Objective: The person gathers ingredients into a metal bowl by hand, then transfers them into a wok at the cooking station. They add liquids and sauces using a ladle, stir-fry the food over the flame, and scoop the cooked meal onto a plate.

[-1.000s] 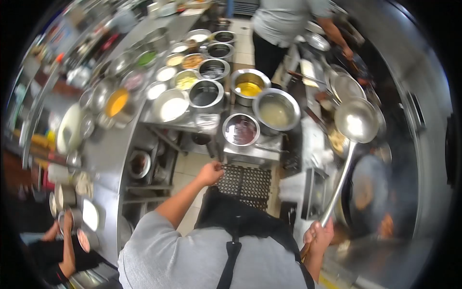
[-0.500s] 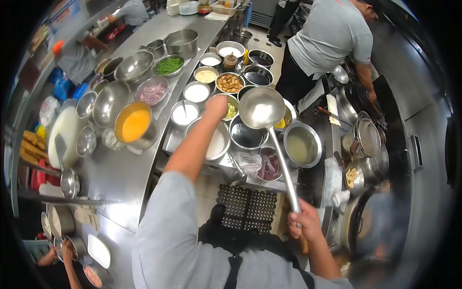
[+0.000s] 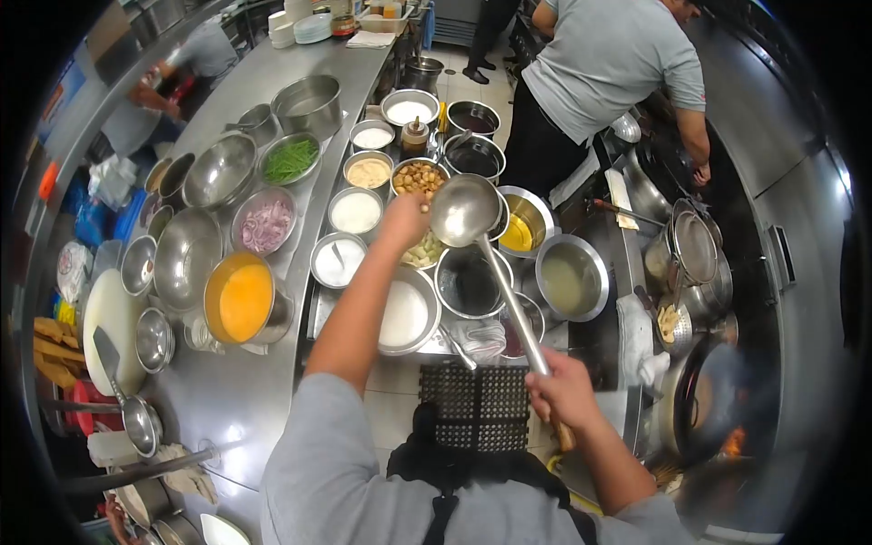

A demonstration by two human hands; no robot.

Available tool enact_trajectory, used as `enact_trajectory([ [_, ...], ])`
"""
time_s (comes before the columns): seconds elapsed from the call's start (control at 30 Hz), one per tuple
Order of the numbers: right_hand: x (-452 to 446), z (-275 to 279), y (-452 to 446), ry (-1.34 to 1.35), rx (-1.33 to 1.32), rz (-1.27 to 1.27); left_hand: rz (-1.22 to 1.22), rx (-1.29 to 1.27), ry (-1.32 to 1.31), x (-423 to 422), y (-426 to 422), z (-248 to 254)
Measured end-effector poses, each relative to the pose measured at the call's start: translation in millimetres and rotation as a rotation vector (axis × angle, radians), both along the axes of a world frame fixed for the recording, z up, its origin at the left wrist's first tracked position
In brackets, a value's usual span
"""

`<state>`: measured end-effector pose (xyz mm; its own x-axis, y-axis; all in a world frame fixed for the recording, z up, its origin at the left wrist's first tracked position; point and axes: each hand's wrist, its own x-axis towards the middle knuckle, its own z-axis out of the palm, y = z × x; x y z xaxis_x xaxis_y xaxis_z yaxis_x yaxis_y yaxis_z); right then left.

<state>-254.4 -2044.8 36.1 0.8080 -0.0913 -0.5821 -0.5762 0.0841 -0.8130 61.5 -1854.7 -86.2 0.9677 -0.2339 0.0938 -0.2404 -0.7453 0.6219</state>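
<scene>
My right hand [image 3: 561, 391] grips the lower handle of a long steel ladle [image 3: 465, 211], whose wooden end shows below my fist. The ladle's round bowl is raised over the ingredient bowls, close to my left hand. My left hand [image 3: 406, 218] is closed, its fingers drawn together beside the ladle bowl; what they hold, if anything, is hidden. Beneath it are a bowl of browned cubes [image 3: 419, 175] and a bowl of pale green chopped pieces [image 3: 423, 252], partly covered by my hand. A bowl of white liquid [image 3: 404, 313] lies under my left forearm, beside a bowl of dark liquid [image 3: 470, 283].
On the left steel counter [image 3: 227, 391] stand an orange-liquid pot [image 3: 245, 302], sliced onions [image 3: 264, 224] and chopped greens [image 3: 290, 160]. A co-worker [image 3: 618, 73] bends over the stove at right. Near my right arm is a large wok [image 3: 704, 400]. A perforated mat [image 3: 474, 407] covers the floor.
The ladle bowl and my left hand have come closer together. My view has shifted slightly. Both hands remain closed, the right still on the ladle.
</scene>
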Motion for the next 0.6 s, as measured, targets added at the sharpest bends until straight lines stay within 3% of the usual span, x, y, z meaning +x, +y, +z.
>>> enact_trajectory([
  [0.07, 11, -4, 1, -0.008, 0.216, 0.013, -0.166, -0.319, 0.118, -1, -4, 21],
  [0.2, 20, -6, -2, 0.053, 0.523, -0.010, -0.421, -0.275, -0.092, 19, -6, 30],
  [0.3, 18, 4, -6, 0.063, 0.587, -0.032, -0.245, -0.187, 0.047, 49, -5, 51],
  [0.37, 12, 10, -10, 0.071, 0.600, -0.062, -0.048, -0.091, -0.252, 86, -7, 30],
  [0.47, 0, 19, -17, 0.075, 0.576, -0.085, 0.087, 0.341, 0.031, 116, -16, -7],
  [0.6, -14, 27, -22, 0.064, 0.536, -0.124, 0.029, 0.444, 0.004, 120, -37, -26],
])
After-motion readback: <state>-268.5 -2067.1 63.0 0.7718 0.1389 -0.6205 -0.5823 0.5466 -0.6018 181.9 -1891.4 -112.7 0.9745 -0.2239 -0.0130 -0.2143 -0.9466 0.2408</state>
